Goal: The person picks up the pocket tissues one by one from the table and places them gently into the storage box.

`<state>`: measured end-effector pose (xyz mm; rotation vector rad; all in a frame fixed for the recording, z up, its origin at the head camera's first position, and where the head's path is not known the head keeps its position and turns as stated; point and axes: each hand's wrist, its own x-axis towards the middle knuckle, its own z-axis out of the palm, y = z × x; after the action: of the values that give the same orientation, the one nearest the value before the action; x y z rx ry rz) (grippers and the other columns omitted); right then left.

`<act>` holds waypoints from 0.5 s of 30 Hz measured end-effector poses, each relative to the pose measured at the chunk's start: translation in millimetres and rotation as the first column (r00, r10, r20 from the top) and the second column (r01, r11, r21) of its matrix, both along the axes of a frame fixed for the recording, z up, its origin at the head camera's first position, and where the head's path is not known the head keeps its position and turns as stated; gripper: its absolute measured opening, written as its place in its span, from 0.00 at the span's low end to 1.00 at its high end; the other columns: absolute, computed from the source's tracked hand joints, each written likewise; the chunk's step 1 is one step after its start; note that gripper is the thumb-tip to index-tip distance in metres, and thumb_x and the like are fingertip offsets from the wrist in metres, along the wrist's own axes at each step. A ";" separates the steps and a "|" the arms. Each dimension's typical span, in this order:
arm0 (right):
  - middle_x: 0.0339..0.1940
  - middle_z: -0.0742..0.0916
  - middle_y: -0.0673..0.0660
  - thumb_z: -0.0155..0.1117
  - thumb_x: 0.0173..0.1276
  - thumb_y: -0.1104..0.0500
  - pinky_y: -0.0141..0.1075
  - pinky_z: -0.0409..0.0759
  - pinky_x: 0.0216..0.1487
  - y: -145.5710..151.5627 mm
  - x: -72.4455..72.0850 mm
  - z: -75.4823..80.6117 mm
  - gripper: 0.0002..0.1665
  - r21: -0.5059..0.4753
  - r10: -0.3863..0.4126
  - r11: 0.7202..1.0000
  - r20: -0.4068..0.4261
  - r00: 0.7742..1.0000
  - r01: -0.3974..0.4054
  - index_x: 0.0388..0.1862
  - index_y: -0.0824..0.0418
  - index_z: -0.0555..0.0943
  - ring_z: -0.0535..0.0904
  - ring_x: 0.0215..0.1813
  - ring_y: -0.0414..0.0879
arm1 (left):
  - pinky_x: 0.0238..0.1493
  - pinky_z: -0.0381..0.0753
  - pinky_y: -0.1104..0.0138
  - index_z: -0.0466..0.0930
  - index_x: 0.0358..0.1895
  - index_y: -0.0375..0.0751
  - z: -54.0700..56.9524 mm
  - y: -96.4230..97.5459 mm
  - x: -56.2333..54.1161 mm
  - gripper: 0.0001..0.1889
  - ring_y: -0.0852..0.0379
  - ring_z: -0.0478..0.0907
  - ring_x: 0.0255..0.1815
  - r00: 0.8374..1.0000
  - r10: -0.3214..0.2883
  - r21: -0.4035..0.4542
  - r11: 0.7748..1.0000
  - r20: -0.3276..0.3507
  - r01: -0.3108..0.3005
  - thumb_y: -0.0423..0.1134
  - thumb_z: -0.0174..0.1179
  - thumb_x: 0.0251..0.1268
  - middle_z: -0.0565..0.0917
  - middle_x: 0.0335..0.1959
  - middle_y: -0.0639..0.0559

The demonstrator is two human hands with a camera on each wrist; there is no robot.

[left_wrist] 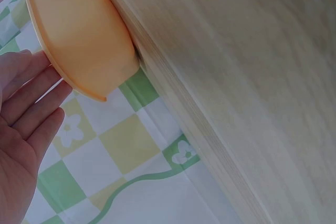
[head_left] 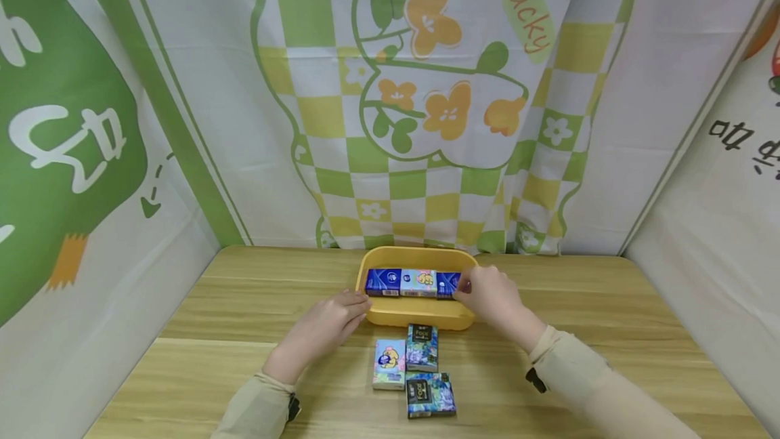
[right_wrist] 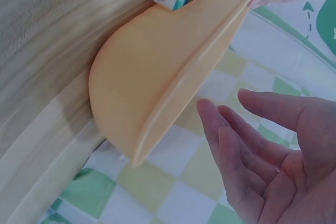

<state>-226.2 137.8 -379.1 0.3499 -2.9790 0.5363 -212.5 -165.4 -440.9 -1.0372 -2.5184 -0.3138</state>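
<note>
Hands (head_left: 329, 322) (head_left: 495, 298) at yellow basket (head_left: 420, 318), rightmost blue pack (head_left: 447, 284) partly hidden

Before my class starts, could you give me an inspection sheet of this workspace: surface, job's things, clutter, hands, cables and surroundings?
Surface: pale wood-grain table.
Job's things: yellow rounded-rectangular tray holding two dark-blue rectangular packs with a light-blue cartoon pack between them; in front of it, a light-blue-and-pink cartoon pack and two dark floral packs.
Clutter: nothing seen.
Hands: left hand touches the tray's rim, fingers extended; right hand is at the tray's right end, thumb and fingers apart in the right wrist view, nothing seen between them.
Cables: nothing seen.
Surroundings: white cloth hangings printed with green and yellow checks, orange flowers and lettering.
</note>
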 end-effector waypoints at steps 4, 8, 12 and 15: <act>0.22 0.84 0.48 0.71 0.58 0.53 0.32 0.73 0.18 -0.3 9.9 0.9 0.07 -0.002 0.030 1.000 -0.001 1.000 -0.030 0.25 0.53 0.83 0.74 0.21 0.40 | 0.57 0.81 0.57 0.82 0.51 0.36 0.7 0.0 0.2 0.14 0.45 0.81 0.52 1.000 -0.001 -0.009 1.000 0.001 0.001 0.36 0.61 0.63 0.84 0.50 0.42; 0.22 0.83 0.46 0.71 0.58 0.54 0.32 0.73 0.20 -1.6 18.7 -0.2 0.06 -0.012 0.040 0.999 0.007 0.999 -0.040 0.26 0.53 0.82 0.74 0.22 0.39 | 0.57 0.81 0.57 0.82 0.50 0.35 1.6 0.4 0.3 0.14 0.45 0.81 0.52 1.000 -0.006 -0.008 1.000 0.001 0.006 0.35 0.61 0.63 0.84 0.50 0.42; 0.22 0.83 0.46 0.71 0.57 0.54 0.31 0.73 0.19 -3.4 25.9 -3.4 0.06 -0.025 0.030 0.999 0.019 0.999 -0.030 0.27 0.54 0.83 0.74 0.22 0.39 | 0.57 0.81 0.56 0.82 0.50 0.35 1.3 0.7 0.1 0.14 0.46 0.81 0.52 1.000 -0.007 -0.005 1.000 0.000 0.007 0.35 0.61 0.63 0.84 0.50 0.41; 0.21 0.83 0.46 0.73 0.55 0.55 0.32 0.74 0.19 -4.6 30.7 -6.8 0.06 -0.033 0.032 0.999 0.022 0.999 -0.031 0.27 0.53 0.83 0.75 0.22 0.38 | 0.57 0.81 0.57 0.82 0.50 0.35 0.8 0.9 0.0 0.14 0.46 0.81 0.52 1.000 -0.002 -0.009 1.000 -0.003 0.002 0.36 0.61 0.63 0.84 0.50 0.42</act>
<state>-195.6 133.2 -385.9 0.3912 -2.9871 0.5953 -212.5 -164.4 -440.0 -1.0434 -2.5186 -0.3022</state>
